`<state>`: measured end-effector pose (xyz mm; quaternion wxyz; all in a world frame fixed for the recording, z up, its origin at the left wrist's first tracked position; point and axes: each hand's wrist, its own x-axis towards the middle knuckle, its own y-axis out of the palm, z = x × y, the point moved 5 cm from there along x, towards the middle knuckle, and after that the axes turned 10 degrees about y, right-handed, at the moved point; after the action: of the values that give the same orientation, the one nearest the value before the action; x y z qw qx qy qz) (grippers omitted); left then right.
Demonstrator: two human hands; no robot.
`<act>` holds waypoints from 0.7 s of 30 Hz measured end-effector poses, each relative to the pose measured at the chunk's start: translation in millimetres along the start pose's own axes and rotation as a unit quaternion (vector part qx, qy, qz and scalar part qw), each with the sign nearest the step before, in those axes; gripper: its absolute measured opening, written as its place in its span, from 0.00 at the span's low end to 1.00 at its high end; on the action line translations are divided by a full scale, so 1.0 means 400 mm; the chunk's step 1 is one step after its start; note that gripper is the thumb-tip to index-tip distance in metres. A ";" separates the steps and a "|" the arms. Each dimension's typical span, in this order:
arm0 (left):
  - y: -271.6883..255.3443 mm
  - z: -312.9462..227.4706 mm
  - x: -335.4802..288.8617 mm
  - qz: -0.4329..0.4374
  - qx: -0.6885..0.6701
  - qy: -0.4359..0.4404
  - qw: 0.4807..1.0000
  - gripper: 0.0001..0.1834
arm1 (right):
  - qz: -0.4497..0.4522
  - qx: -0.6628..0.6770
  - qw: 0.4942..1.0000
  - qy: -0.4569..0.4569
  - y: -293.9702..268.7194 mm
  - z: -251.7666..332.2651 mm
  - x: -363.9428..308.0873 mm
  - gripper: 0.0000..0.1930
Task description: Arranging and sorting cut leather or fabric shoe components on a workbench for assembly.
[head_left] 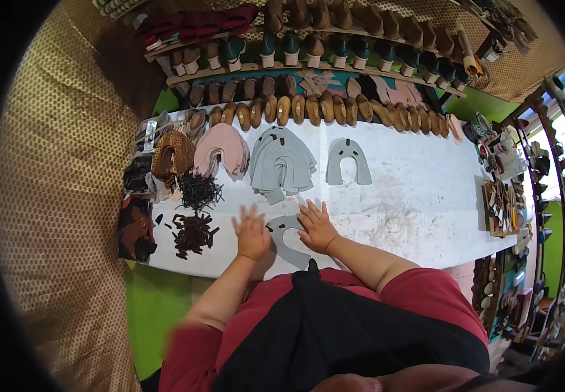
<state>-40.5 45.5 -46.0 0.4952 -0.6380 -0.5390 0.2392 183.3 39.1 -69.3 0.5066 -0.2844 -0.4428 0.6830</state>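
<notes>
A grey horseshoe-shaped shoe upper piece [285, 244] lies on the white table in front of me, with a small dark strip on its left part. My right hand [318, 227] rests flat over its right side, fingers spread. Just off its left edge is my left hand [252, 234], fingers apart and slightly blurred, with nothing held. Farther back, a similar grey piece [334, 168] with small dark marks lies alone. To its left is a fanned stack of grey pieces [264, 157]. Dark brown short strips [193, 236] lie heaped left of my left hand.
Pink pieces [212, 145], brown patterned pieces [165, 157] and a tangle of black strips [199, 190] are at the left. A row of wooden shoe lasts [297, 110] lines the table's back, below shelves of shoes [290, 49]. A tool tray [501, 208] stands at the right edge.
</notes>
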 end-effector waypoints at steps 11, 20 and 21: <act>0.073 -0.050 -0.061 0.226 0.054 0.165 0.958 0.41 | -0.010 -0.046 0.998 0.029 -0.004 0.025 0.004 0.32; -0.033 0.092 -0.089 0.238 0.049 0.182 0.953 0.44 | -0.039 -0.091 0.983 0.157 0.008 0.036 -0.009 0.36; -0.060 0.131 -0.113 0.223 0.054 0.158 0.960 0.45 | -0.071 -0.092 0.979 0.169 0.011 0.052 -0.012 0.34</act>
<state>-109.1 21.8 -55.7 0.5416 -0.7441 -0.2844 0.2685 165.6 27.6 -64.1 0.5930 -0.4092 -0.4306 0.5436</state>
